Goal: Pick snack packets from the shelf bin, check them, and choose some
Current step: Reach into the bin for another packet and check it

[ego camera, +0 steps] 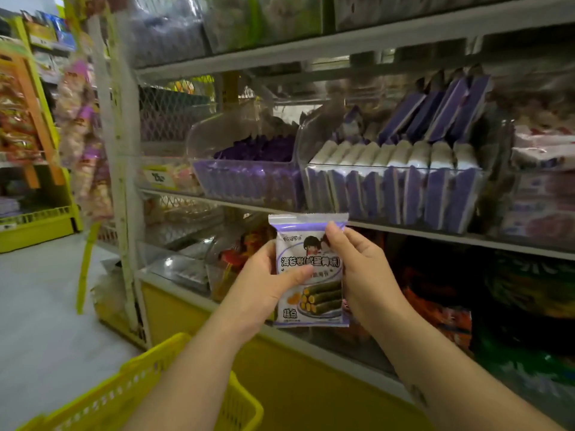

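Note:
A purple and white snack packet [311,247] with seaweed rolls printed on it is held upright in front of the shelf, its front facing me. My left hand [264,281] grips its left edge, thumb across the front. My right hand [357,269] pinches its right edge near the top. Above it, a clear shelf bin [395,194] holds several matching purple and white packets standing in rows. A second clear bin [245,178] to its left holds darker purple packets.
A yellow plastic basket [149,396] hangs at the lower left, by my left forearm. The lower shelf behind the packet holds red and orange snack bags [435,306]. More packets [544,188] fill the right bin. An aisle floor [37,290] lies to the left.

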The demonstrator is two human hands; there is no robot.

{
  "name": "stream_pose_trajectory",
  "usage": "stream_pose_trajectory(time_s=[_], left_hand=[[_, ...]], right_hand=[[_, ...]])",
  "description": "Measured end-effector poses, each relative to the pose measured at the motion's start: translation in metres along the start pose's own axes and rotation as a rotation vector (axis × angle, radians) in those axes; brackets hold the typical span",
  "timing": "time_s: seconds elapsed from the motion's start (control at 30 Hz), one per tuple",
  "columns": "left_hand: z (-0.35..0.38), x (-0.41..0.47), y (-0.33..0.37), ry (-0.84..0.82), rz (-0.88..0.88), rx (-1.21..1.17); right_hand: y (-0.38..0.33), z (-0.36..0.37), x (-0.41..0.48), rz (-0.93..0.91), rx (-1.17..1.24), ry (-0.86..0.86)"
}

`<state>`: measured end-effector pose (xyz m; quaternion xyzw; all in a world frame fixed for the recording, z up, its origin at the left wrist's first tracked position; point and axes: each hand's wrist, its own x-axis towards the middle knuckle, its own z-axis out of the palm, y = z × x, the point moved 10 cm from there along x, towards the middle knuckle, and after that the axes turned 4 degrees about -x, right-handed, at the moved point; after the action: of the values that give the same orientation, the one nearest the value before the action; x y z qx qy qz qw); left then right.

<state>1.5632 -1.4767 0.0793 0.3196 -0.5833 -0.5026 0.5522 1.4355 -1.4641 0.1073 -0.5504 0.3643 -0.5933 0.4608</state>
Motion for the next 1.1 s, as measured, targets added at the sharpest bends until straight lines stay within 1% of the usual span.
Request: stream_pose_trajectory(time_s=[0.07, 0.17, 0.23, 0.33, 0.53, 0.77, 0.87, 0.93, 1.0, 1.03, 1.1], left_hand=[[-0.002, -0.002, -0.014, 0.038, 0.003, 0.025], [0.004, -0.003, -0.028, 0.04, -0.004, 0.086], [0.008, -0.003, -0.031, 0.04, -0.008, 0.044], [0.012, -0.003, -0.028, 0.066, -0.004, -0.083], [-0.004, -0.005, -0.027, 0.249, 0.019, -0.282], [-0.01, -0.009, -0.036, 0.295, -0.087, -0.328], [-0.014, -0.011, -0.037, 0.314, -0.114, -0.359], [-0.024, -0.012, -0.037, 0.351, -0.133, -0.427], [-0.035, -0.012, -0.036, 0.387, -0.148, -0.504], [-0.039, -0.012, -0.037, 0.396, -0.162, -0.526], [-0.042, -0.012, -0.04, 0.379, -0.21, -0.518]], right_hand=[[0.017, -0.004, 0.0, 0.029, 0.053, 0.003], [0.036, -0.011, -0.001, 0.071, 0.172, 0.016], [0.041, -0.014, -0.002, 0.088, 0.246, 0.017], [0.042, -0.015, -0.002, 0.093, 0.295, 0.027], [0.047, -0.011, -0.006, 0.117, 0.285, 0.02], [0.064, -0.011, -0.007, 0.217, 0.284, 0.032], [0.063, -0.006, -0.004, 0.207, 0.204, -0.064], [0.063, -0.001, -0.005, 0.21, 0.038, -0.204], [0.071, 0.009, -0.015, 0.271, -0.134, -0.401], [0.077, 0.012, -0.021, 0.321, -0.168, -0.48], [0.082, 0.014, -0.029, 0.398, -0.14, -0.551]])
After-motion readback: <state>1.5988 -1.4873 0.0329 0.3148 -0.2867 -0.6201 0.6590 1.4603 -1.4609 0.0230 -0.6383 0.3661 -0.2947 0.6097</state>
